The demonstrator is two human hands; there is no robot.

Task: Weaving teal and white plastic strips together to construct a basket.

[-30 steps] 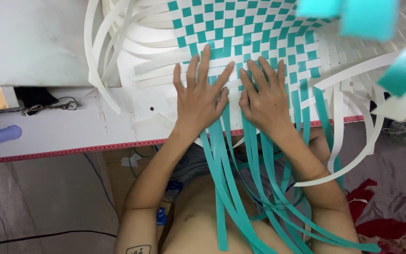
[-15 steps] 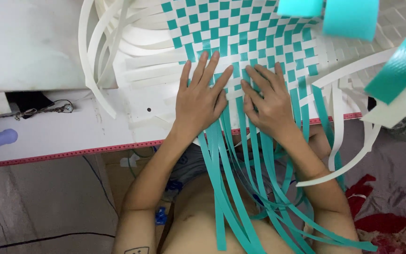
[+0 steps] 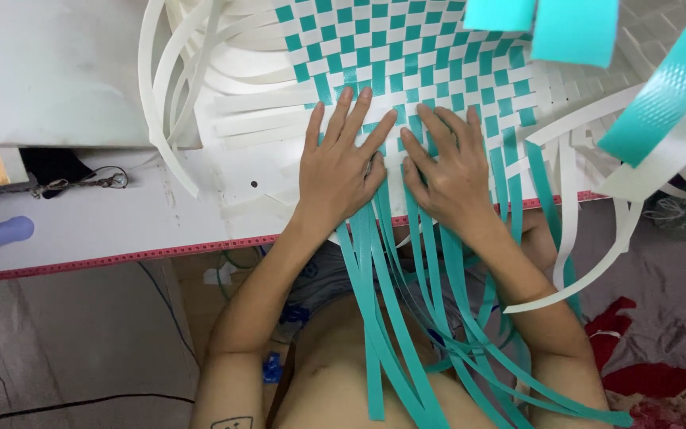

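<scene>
While both hands lie flat on the near edge of the woven mat (image 3: pixel 406 56), nothing is gripped — the left hand (image 3: pixel 341 163) and the right hand (image 3: pixel 448 171) are spread open, palms down, fingers fanned and pressing the checkered teal-and-white weave against the white table (image 3: pixel 81 222). The mat sits at the table's near edge, right of centre, its woven part running away toward the far side. Its loose teal strips (image 3: pixel 383 318) point toward the near side, spilling off the edge and hanging down over the person's lap, so the long axis runs near to far, slightly slanted. White strips (image 3: pixel 168 103) loop out to the left and right.

As I judge it, the risk lies in the unwoven row by the fingertips: if pressure eases, the last crossings could slide loose and open gaps. The hanging strips could also tangle or twist — their weight pulls toward the near side and may drag the mat off the edge.
</scene>
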